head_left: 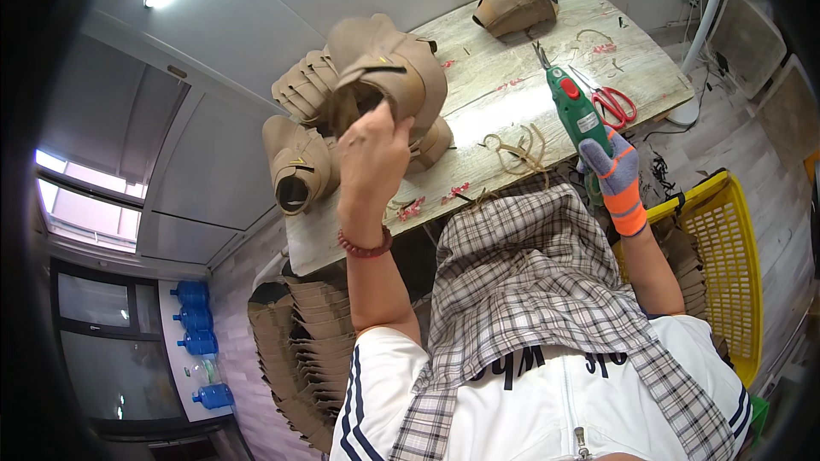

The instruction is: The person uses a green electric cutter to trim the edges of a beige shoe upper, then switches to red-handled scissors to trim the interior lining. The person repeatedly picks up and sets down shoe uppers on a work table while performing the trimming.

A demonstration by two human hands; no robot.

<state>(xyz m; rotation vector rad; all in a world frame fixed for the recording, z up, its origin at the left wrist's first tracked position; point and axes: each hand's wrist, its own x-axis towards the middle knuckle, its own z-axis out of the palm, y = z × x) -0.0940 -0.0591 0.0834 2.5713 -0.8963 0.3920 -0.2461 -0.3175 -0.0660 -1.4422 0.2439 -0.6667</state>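
My bare left hand (374, 158), a dark red bead bracelet at its wrist, pinches the edge of a tan shoe upper (417, 77) and holds it up over the table's left part. The upper is smeared by motion. Below and beside it, more tan shoe uppers (295, 162) lie on the table, some nested in a row. My right hand (611, 166), in a grey and orange work glove, is closed round green cordless electric scissors (579, 111). Their blades point to the far side, above the tabletop. Red-handled scissors (613, 105) lie just right of them.
A nested stack of uppers (517, 4) stands at the table's (487, 111) far end. Cord loops (521, 152) and red scraps (410, 209) are scattered about. At right stands a yellow basket (752, 273) holding uppers. More stacked uppers (320, 333) are on the floor at left.
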